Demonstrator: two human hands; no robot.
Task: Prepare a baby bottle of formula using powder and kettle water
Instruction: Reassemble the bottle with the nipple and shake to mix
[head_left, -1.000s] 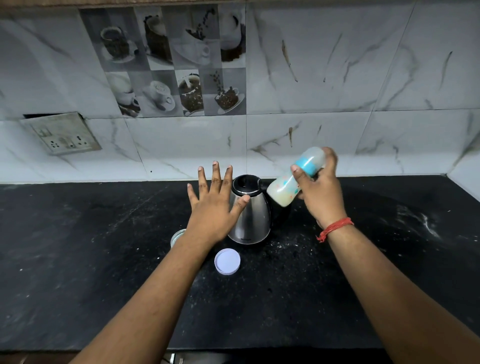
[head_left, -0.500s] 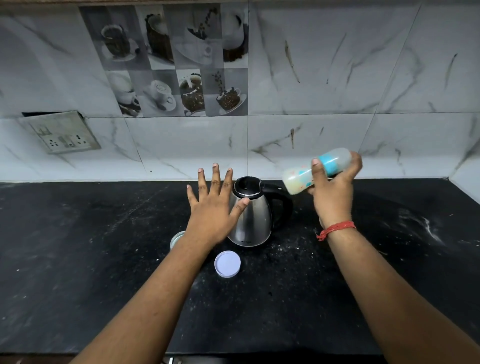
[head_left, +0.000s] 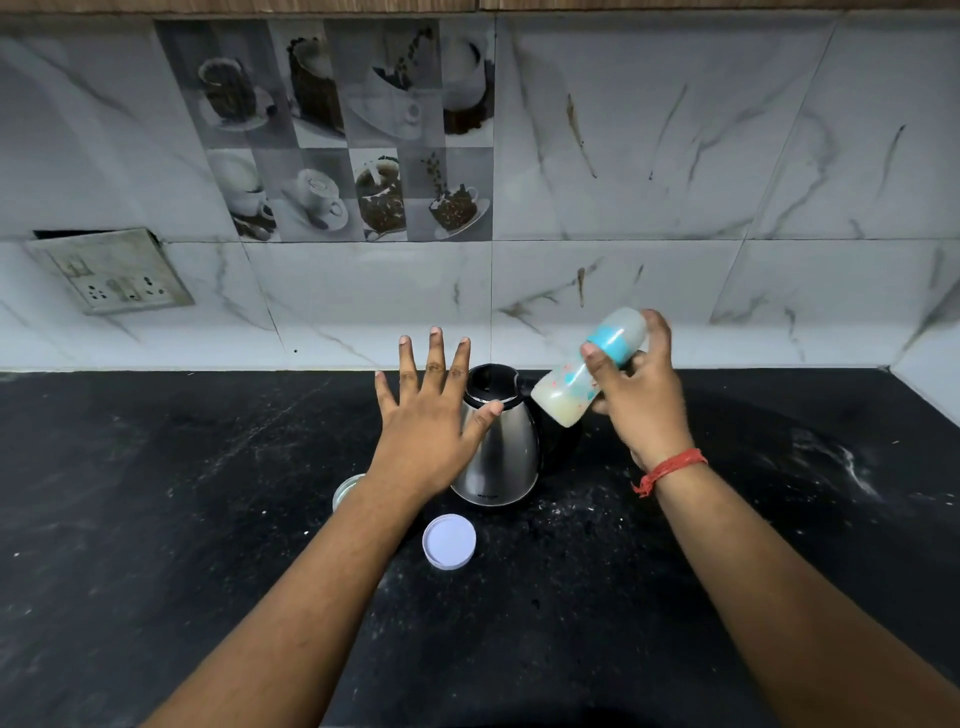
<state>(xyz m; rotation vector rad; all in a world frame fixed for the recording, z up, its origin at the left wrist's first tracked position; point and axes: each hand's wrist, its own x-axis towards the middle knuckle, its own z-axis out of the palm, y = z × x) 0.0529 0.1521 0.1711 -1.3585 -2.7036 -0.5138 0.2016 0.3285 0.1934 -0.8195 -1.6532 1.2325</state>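
My right hand (head_left: 641, 402) grips a baby bottle (head_left: 563, 387) with a blue collar and clear cap, tilted so its base points down-left over the kettle. Milky white liquid fills its lower part. The steel kettle (head_left: 506, 457) with a black lid stands upright on the dark counter, just below the bottle. My left hand (head_left: 428, 421) hovers flat with fingers spread, to the left of the kettle, its thumb across the kettle's upper body. A white round lid (head_left: 449, 540) lies on the counter in front of the kettle. A small open jar (head_left: 347, 488) peeks out from under my left wrist.
The black stone counter (head_left: 156, 493) is dusted with white powder specks, thicker at the right (head_left: 841, 462). A marble-tiled wall runs along the back, with a tilted socket plate (head_left: 111, 270) at the left. The wall turns forward at the far right.
The bottle swung up and right to nearly level half a second ago, then came back down-left with its base lower, over the kettle. My left hand stayed still.
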